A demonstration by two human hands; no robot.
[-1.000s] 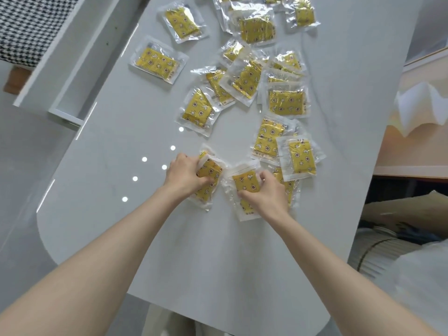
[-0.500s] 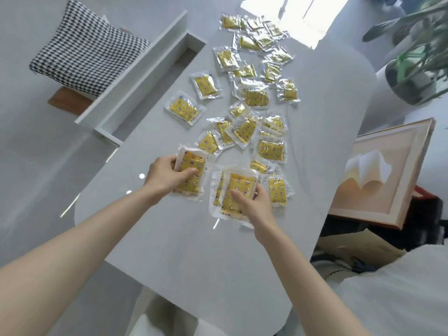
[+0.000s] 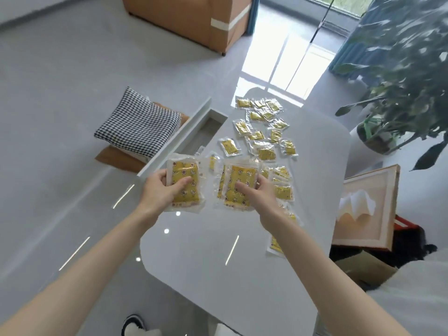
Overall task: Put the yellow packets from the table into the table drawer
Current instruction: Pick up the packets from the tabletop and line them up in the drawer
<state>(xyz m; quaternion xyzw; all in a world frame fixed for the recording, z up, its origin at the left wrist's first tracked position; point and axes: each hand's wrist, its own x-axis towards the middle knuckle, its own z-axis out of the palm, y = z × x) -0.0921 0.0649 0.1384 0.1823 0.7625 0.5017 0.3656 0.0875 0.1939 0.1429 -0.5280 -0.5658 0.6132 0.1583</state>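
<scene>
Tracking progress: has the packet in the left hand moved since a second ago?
Yes. The left hand has lifted its yellow packet off the table, leftward toward the open drawer.

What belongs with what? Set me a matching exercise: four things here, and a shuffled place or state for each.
1. left hand
2. drawer
3. checked cushion
4. framed picture

A. right of the table
B. pulled open
C. grips yellow packets
D. rests on a brown seat

Pairs: 1-C, 2-B, 3-D, 4-A.
</scene>
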